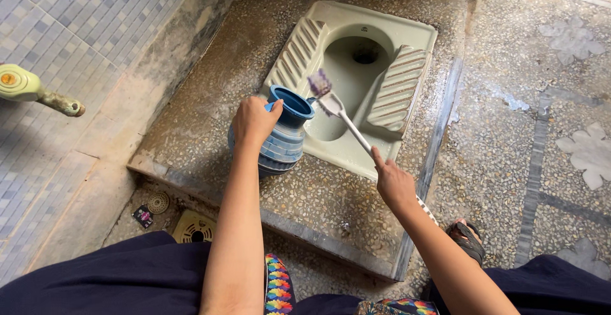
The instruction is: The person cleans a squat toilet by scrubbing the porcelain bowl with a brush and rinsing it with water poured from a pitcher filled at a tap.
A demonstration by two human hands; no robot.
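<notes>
While the one squat pan (417, 35) lies sunk in the speckled floor (509, 130), the left hand (253, 121) clamps the rim of one blue jug (283, 135) beside it. The right hand (393, 184) grips one white brush (337, 112), bristles over the bowl. Better to tilt the jug slowly and keep strokes short. One drain (194, 228), one tap (28, 87).
</notes>
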